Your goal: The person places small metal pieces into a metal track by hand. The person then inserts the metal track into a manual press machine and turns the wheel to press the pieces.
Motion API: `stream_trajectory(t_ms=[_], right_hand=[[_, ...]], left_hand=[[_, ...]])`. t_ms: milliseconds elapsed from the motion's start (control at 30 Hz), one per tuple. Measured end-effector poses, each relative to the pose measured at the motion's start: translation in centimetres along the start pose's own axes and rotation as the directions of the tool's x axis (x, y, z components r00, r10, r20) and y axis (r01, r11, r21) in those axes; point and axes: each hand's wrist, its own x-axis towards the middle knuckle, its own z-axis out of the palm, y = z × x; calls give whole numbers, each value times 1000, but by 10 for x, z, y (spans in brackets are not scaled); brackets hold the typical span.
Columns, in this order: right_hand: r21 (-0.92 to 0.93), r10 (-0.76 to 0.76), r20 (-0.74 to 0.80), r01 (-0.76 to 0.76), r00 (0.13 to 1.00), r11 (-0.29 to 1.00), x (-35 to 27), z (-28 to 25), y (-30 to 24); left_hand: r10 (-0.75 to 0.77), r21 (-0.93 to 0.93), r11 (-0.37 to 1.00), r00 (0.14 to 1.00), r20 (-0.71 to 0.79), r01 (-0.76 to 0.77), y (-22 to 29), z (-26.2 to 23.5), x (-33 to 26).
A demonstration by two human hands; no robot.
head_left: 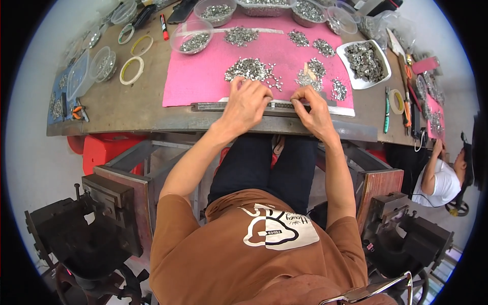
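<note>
A long narrow dark metal bar (206, 107) with a row of small slots or parts along it lies at the front edge of the table. My left hand (245, 105) is over its middle, fingers curled and thumb and forefinger pinched close to the row. Just to the right, my right hand (313, 113) bends over the bar with thumb and forefinger pinched at it. Whatever is between either hand's fingertips is too small or hidden to make out. Beyond my left hand, a heap of small shiny metal pieces (246, 68) spreads on a pink mat (190, 76).
Smaller metal heaps (241, 35) and a clear bowl (192, 38) stand farther back. At right are a white dish (342, 57) of dark pieces and a green pen (386, 114); at left, tape rolls (124, 74). Another person (441, 178) works at far right.
</note>
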Motion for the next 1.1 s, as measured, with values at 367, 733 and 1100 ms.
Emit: stream_trajectory(t_ms=[367,733,1100], right_hand=[[-127,-224,-40,217,974,968,-13,6,7],[-232,-276,-32,262,961,937,-16,9,6],[-6,-112,-134,112,985,994,-21,11,11]], left_hand=[[76,-26,997,997,29,-75,21,25,5],[78,-85,993,997,6,-77,18,28,6],[83,-154,984,996,-11,-84,17,27,2]])
